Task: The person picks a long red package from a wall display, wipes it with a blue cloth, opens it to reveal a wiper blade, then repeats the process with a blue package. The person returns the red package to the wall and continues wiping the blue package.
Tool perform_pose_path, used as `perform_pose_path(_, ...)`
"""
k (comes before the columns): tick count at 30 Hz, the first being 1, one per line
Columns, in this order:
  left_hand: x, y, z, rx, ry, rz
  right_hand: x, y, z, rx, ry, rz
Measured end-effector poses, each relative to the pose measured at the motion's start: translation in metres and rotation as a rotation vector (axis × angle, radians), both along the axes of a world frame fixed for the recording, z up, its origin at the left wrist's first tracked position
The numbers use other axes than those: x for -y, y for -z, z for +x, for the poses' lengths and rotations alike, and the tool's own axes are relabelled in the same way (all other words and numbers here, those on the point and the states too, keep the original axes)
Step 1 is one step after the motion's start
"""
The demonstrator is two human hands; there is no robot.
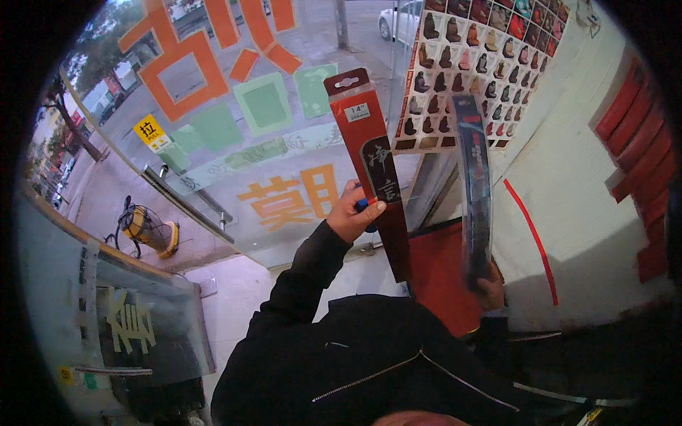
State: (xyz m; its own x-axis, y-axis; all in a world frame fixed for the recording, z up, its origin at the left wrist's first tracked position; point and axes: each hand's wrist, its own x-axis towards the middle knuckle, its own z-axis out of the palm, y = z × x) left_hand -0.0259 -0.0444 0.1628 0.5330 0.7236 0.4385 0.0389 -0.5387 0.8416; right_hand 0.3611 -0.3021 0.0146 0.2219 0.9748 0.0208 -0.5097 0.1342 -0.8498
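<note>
- Head view: the left hand (353, 214) gripped a long red box (366, 145) near its middle, a small blue item (363, 204) showing beside the fingers.
- The right hand (491, 287) was closed around the lower end of a long dark package (474, 192), well apart from the left.
- Both packages stood roughly upright, the box tilted leftward.
- Behind them were a lettered glass door (206, 153) and a seat-picture poster (490, 53).

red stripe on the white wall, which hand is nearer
Right. In the picture, the right hand is just left of the red stripe; the left hand is much farther left.
</note>
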Motion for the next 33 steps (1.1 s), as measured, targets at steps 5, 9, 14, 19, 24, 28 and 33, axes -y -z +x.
perform_pose_path(5, 0.006, 0.013, 0.015, -0.029, -0.028, 0.042, 0.037, 0.047, 0.031, 0.032, 0.021, -0.193)
perform_pose_path(9, 0.014, 0.032, 0.023, 0.059, -0.011, -0.139, 0.054, 0.087, 0.040, 0.000, 0.146, -0.310)
perform_pose_path(14, 0.027, 0.046, 0.019, 0.008, -0.123, -0.154, 0.080, 0.152, 0.076, 0.304, 0.067, -0.458)
perform_pose_path(19, 0.046, 0.053, 0.008, 0.178, -0.118, -0.426, 0.110, 0.237, 0.103, 0.496, 0.211, -0.798)
perform_pose_path(24, 0.047, 0.065, -0.006, 0.115, -0.136, -0.421, 0.132, 0.299, 0.122, 0.375, 0.259, -0.725)
perform_pose_path(28, 0.053, 0.072, -0.010, 0.095, -0.217, -0.481, 0.150, 0.310, 0.152, 0.317, 0.325, -0.814)
perform_pose_path(33, 0.074, 0.076, 0.009, 0.208, -0.115, -0.549, 0.077, 0.241, 0.136, 0.768, 0.195, -0.671)
